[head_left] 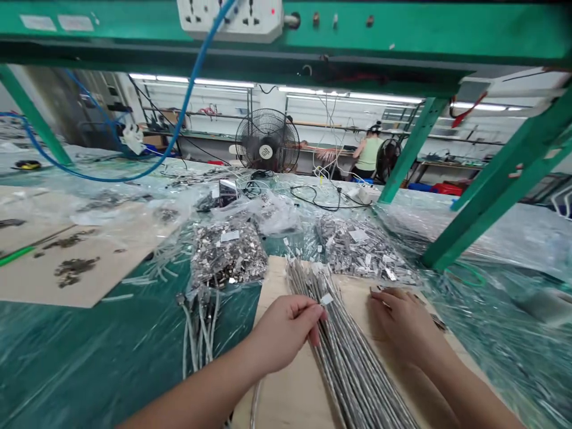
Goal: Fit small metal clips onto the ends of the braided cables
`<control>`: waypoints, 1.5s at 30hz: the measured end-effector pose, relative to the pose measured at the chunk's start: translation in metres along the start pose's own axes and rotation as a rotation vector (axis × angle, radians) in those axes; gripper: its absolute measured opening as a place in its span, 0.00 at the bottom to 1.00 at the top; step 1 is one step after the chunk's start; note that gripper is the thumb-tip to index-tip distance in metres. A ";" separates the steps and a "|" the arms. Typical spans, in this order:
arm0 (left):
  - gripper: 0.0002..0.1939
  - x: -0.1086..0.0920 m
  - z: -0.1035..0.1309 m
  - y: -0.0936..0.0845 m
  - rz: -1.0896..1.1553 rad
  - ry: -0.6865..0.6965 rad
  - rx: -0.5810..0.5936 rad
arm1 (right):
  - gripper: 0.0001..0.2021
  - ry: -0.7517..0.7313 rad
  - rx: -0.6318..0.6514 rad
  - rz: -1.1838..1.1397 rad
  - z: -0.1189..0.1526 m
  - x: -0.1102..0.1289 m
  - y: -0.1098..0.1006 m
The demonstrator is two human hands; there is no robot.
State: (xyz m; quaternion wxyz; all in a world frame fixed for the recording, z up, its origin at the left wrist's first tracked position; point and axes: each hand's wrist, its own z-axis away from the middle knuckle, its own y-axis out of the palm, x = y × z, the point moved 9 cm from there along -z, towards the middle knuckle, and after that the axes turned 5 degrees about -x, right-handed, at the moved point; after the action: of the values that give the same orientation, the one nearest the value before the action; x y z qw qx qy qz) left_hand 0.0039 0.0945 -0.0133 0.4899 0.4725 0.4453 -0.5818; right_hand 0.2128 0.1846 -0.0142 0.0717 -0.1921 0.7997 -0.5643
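A thick bundle of grey braided cables (353, 357) lies lengthwise on a pale wooden board (292, 393). My left hand (290, 328) is over the bundle's left side, thumb and forefinger pinched on one cable with a small white connector (327, 299) at its end. On the board's right part rests my right hand (402, 322), fingers bent down among small metal pieces (438, 322); what its fingertips grip is hidden. Beyond the board sit a clear bag of small metal shells (230, 253) at left and another bag of metal parts (364, 247) at right.
More white-grey cables (201, 333) lie left of the board. A second board (40, 280) farther left carries small brass-coloured pieces. Green frame posts (482, 185) rise at right. A blue hose (179, 131) loops overhead near a power strip (259, 21). A fan (267, 140) and a person (369, 154) are behind.
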 end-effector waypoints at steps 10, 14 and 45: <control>0.25 -0.003 -0.003 -0.004 0.132 -0.011 -0.049 | 0.12 0.082 0.078 -0.147 0.000 0.010 -0.002; 0.25 -0.005 -0.002 -0.001 0.124 -0.029 -0.057 | 0.08 0.185 0.084 -0.199 0.004 0.010 -0.005; 0.20 -0.021 0.012 0.019 -0.329 0.160 -0.036 | 0.14 0.595 0.208 -1.716 0.041 0.093 -0.019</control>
State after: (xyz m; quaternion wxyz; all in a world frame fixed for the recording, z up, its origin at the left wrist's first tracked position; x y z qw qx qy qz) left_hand 0.0232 0.0837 0.0082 0.3592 0.4293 0.5644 -0.6067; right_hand 0.1458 0.1071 -0.0011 -0.5645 -0.5600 0.3131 -0.5193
